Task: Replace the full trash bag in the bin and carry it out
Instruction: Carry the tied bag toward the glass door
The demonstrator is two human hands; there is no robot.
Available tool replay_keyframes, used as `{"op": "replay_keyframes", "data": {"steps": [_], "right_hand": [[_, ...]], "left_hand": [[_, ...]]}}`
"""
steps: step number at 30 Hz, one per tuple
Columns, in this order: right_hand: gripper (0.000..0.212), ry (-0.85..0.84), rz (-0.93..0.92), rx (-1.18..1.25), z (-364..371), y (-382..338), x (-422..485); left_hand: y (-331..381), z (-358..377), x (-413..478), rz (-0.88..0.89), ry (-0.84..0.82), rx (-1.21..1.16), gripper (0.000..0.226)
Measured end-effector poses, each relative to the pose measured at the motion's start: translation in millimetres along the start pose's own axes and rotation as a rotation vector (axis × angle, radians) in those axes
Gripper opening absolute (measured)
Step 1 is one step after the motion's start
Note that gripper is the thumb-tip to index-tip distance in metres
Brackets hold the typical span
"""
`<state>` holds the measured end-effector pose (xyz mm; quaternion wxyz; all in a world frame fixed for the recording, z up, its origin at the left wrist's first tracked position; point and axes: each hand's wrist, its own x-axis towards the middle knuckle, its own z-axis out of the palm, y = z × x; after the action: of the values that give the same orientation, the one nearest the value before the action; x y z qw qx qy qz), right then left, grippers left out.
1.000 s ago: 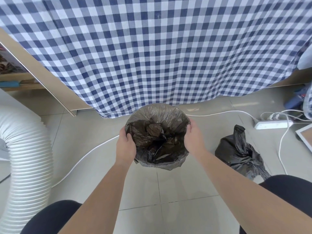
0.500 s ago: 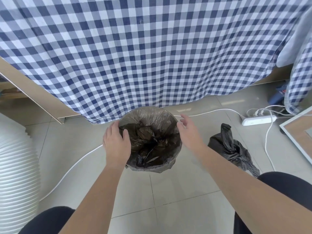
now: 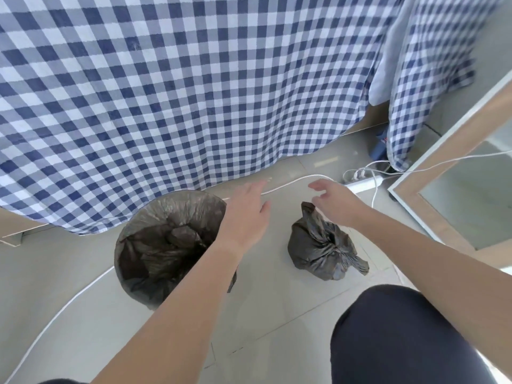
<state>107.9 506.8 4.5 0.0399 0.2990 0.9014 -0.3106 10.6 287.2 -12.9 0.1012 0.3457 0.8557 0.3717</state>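
A round bin (image 3: 130, 278) lined with a dark translucent bag (image 3: 166, 245) stands on the tiled floor at left of centre. To its right lies a tied-off full black trash bag (image 3: 318, 250), its knotted top pointing up. My left hand (image 3: 246, 214) hovers over the bin's right rim, fingers spread, holding nothing. My right hand (image 3: 335, 200) is open just above the knotted top of the tied bag, fingers curled slightly and not touching it that I can see.
A blue-and-white checked cloth (image 3: 194, 92) hangs down behind the bin. A white cable (image 3: 293, 181) runs across the floor to a power strip (image 3: 363, 185). A wood-framed mirror (image 3: 457, 173) leans at right. My dark-trousered knee (image 3: 401, 333) is at lower right.
Both hands have let go of the bin's rim and moved right, toward the tied bag. The view has swung right, so the bin now sits further left.
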Motion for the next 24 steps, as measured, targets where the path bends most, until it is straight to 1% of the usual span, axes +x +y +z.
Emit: {"op": "replay_keyframes", "data": {"steps": [2,5,8,10,11,14,16,18,20,22,24], "right_hand": [[0.044,-0.012,0.037,-0.022,-9,23,-3],[0.046,-0.015,0.117,-0.029,-17,57,-12],[0.05,-0.047,0.186,-0.055,-17,86,-24],[0.055,-0.094,0.215,-0.057,-12,102,-32],[0.059,-0.124,0.215,-0.065,-9,108,-35],[0.071,-0.193,0.199,-0.102,7,126,-40],[0.076,-0.195,0.204,-0.083,19,137,-40],[0.077,-0.175,0.201,-0.073,31,149,-38],[0.08,-0.157,0.195,-0.118,43,158,-35],[0.085,-0.138,0.198,-0.151,54,167,-33],[0.09,-0.12,0.196,-0.163,64,175,-31]], "left_hand": [[15,21,11,0.023,-0.08,0.012,0.053],[28,53,22,0.012,-0.222,0.051,0.059],[34,81,27,0.022,-0.338,0.018,0.067],[36,98,31,0.068,-0.342,0.025,0.075],[36,107,32,0.106,-0.32,0.1,0.079],[45,132,33,0.257,-0.198,0.485,0.08],[52,146,30,0.375,-0.16,0.621,0.069],[56,161,29,0.46,-0.178,0.646,0.056],[55,175,29,0.459,-0.211,0.631,0.051],[51,186,30,0.425,-0.261,0.609,0.054],[42,196,32,0.38,-0.332,0.586,0.066]]}}
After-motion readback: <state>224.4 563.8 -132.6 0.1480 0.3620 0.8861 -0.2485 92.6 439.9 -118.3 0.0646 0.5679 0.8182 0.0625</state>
